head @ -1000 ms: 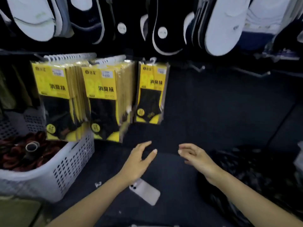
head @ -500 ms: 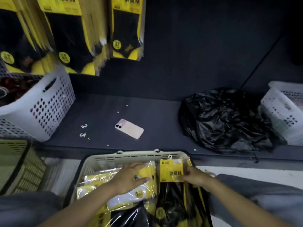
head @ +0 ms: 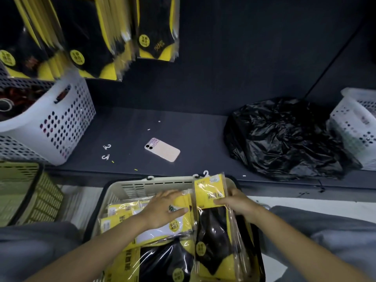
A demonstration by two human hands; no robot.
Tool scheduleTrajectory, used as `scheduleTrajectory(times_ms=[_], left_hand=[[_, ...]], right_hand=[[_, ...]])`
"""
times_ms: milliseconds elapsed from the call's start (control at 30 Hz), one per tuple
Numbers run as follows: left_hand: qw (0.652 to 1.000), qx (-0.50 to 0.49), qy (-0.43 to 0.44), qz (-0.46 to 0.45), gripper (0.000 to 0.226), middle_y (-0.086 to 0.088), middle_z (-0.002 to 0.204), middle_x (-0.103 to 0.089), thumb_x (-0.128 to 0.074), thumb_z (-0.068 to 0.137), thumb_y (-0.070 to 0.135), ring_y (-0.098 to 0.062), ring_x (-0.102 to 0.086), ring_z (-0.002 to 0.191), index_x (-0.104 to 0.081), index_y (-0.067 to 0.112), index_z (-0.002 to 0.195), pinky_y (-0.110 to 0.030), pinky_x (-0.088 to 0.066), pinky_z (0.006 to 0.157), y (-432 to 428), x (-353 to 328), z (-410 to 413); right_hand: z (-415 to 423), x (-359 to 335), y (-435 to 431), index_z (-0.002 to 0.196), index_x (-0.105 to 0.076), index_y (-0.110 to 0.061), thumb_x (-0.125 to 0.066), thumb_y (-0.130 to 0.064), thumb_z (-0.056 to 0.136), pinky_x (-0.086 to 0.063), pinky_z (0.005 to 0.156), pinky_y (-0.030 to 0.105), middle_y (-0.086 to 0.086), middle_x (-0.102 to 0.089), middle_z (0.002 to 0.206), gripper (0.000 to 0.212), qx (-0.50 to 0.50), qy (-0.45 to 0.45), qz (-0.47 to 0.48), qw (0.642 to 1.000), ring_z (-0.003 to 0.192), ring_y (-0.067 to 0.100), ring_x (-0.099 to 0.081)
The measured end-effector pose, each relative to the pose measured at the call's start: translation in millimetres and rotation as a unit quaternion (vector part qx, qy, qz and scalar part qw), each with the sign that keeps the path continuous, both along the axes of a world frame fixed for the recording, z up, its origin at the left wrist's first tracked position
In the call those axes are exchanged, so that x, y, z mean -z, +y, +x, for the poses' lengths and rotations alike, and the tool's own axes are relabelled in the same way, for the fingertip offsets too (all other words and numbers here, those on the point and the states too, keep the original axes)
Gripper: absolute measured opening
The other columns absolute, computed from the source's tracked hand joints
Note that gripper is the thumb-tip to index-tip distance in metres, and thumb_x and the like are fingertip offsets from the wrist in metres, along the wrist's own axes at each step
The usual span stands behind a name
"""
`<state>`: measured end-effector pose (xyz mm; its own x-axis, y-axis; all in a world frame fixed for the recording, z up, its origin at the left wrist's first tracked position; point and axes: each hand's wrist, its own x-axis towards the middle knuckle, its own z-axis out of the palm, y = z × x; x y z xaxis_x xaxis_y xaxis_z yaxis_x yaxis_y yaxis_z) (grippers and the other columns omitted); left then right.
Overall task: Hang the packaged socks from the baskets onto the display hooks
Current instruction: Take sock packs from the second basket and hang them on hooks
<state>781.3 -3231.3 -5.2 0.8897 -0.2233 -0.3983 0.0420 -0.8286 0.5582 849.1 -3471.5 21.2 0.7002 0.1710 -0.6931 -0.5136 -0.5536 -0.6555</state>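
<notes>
A beige basket point(head: 154, 185) sits between my knees, filled with several yellow sock packs. My right hand point(head: 237, 202) grips the upper part of a pack of black socks point(head: 211, 222), thumb across its yellow card, white hanger tab at its top. My left hand point(head: 164, 208) lies flat with straight fingers on a pack of white socks point(head: 162, 231) in the basket. Hung yellow packs point(head: 156, 27) dangle from the display at the top left.
A pink phone point(head: 162, 149) and two loose white hooks point(head: 106, 152) lie on the dark shelf. A black plastic bag point(head: 284, 137) sits at right beside a white basket point(head: 358, 127). Another white basket point(head: 50, 123) stands at left, a green basket point(head: 26, 192) below it.
My view dropped from the hanging display to the basket. Both hands went down into it; the right hand took hold of the black sock pack and has raised it slightly.
</notes>
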Motion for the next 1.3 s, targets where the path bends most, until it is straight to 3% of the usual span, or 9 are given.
scheduleTrajectory(times_ms=[167,300,367,500,767,933,1133,1200,1300], left_hand=[[0.979,-0.101,0.010,-0.177,0.081,0.006,0.151,-0.034,-0.051,0.080,0.067,-0.012,-0.034,0.137,-0.030,0.026,0.146,-0.037,-0.033,0.113,-10.8,-26.4,15.0],[0.903,-0.176,0.069,-0.386,0.074,0.008,0.121,-0.065,-0.061,0.069,0.065,-0.001,-0.064,0.102,-0.052,0.023,0.129,-0.019,-0.052,0.085,-11.8,-78.1,31.6],[0.880,-0.198,0.072,-0.425,0.071,0.006,0.113,-0.070,-0.066,0.067,0.065,-0.012,-0.064,0.107,-0.061,0.022,0.123,-0.032,-0.048,0.096,-3.0,-102.9,42.8],[0.868,-0.207,0.001,-0.451,0.064,-0.006,0.119,-0.068,-0.072,0.070,0.056,-0.026,-0.061,0.115,-0.063,0.019,0.121,-0.045,-0.040,0.107,19.7,-162.3,59.6],[0.856,-0.177,-0.212,-0.437,0.044,0.027,0.111,-0.066,-0.067,0.068,0.055,0.010,-0.060,0.103,-0.058,0.050,0.110,-0.006,-0.046,0.080,73.7,-262.2,83.0],[0.813,-0.249,-0.289,-0.439,0.059,0.021,0.097,-0.072,-0.072,0.055,0.061,0.006,-0.066,0.089,-0.063,0.034,0.106,-0.006,-0.048,0.066,104.8,-270.6,92.4],[0.770,-0.316,-0.363,-0.419,0.050,0.018,0.089,-0.073,-0.056,0.064,0.068,0.003,-0.067,0.083,-0.068,0.031,0.094,-0.016,-0.046,0.071,129.9,-279.6,95.1],[0.741,-0.344,-0.407,-0.409,0.043,0.023,0.076,-0.070,-0.057,0.065,0.064,0.007,-0.065,0.073,-0.068,0.029,0.089,-0.011,-0.045,0.061,141.1,-285.1,91.9],[0.720,-0.381,-0.436,-0.381,0.038,0.021,0.051,-0.054,-0.056,0.071,0.062,0.006,-0.052,0.052,-0.061,0.025,0.076,-0.027,-0.039,0.056,159.1,-293.1,84.1]], right_hand=[[18.6,-60.3,8.7,0.121,-0.056,-0.014,-0.076,-0.017,0.078,-0.045,0.079,0.014,-0.004,-0.070,0.110,0.048,-0.027,-0.112,0.092,0.989,0.097,0.005,-0.065],[29.0,-111.1,23.4,0.123,-0.058,-0.017,-0.073,-0.018,0.080,-0.049,0.082,0.015,-0.005,-0.072,0.109,0.045,-0.018,-0.178,0.184,0.966,0.098,0.004,-0.067],[34.4,-132.0,33.1,0.123,-0.058,-0.015,-0.071,-0.018,0.080,-0.050,0.085,0.016,-0.003,-0.072,0.111,0.044,0.003,-0.201,0.238,0.950,0.102,0.007,-0.067],[41.7,-171.0,59.1,0.114,-0.062,-0.024,-0.070,-0.033,0.076,-0.051,0.088,0.018,-0.009,-0.072,0.111,0.041,0.006,-0.275,0.283,0.919,0.104,0.006,-0.066],[67.6,-243.1,129.0,0.103,-0.059,-0.017,-0.077,-0.032,0.067,-0.051,0.072,0.012,-0.006,-0.073,0.094,0.043,0.086,-0.462,0.318,0.823,0.086,0.005,-0.067],[73.9,-261.4,162.9,0.097,-0.064,-0.017,-0.073,-0.021,0.076,-0.050,0.072,0.009,-0.009,-0.074,0.097,0.023,0.053,-0.471,0.353,0.807,0.091,0.004,-0.069],[83.6,-277.0,179.3,0.112,-0.060,-0.016,-0.059,-0.017,0.090,-0.051,0.090,0.027,-0.002,-0.074,0.105,0.022,0.075,-0.419,0.398,0.813,0.100,0.012,-0.069],[89.1,-283.2,177.2,0.111,-0.062,-0.016,-0.054,-0.018,0.093,-0.049,0.093,0.036,0.001,-0.074,0.104,0.019,0.091,-0.412,0.397,0.815,0.099,0.016,-0.069],[97.8,-291.8,177.1,0.109,-0.063,-0.016,-0.052,-0.018,0.095,-0.050,0.094,0.041,0.002,-0.074,0.104,0.018,0.094,-0.427,0.377,0.817,0.098,0.017,-0.070]])
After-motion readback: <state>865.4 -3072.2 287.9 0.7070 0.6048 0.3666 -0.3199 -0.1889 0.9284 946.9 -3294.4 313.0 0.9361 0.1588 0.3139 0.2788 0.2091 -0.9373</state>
